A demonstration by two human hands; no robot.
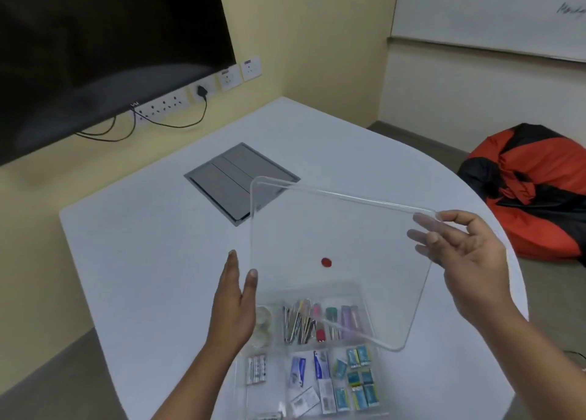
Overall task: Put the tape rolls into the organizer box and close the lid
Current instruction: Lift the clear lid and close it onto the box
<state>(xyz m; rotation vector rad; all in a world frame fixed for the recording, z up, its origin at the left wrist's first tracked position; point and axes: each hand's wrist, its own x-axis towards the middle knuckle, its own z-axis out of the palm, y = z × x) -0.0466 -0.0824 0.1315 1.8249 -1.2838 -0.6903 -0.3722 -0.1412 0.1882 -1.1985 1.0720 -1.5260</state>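
Lid [333, 229] up in my right hand [469, 254], fingers pinching its far right corner, left hand [234, 305] flat and open against its left edge, tape rolls [262, 324] already in organizer box [375, 356] near me; closing step, next lower and align.

A person is holding a clear plastic lid [333, 229] tilted above a clear organizer box [375, 354] on a white table [142, 245]. The right hand [469, 257] is gripping the lid's far right corner, thumb on top and fingers [425, 238] showing through the plastic. The left hand [234, 305] is lying flat against the lid's left edge. Clear tape rolls [263, 324] are sitting in the box's left compartment, beside pens and markers [317, 321]; small packets [358, 378] are filling the nearer compartments. A red dot [326, 262] is showing on the lid.
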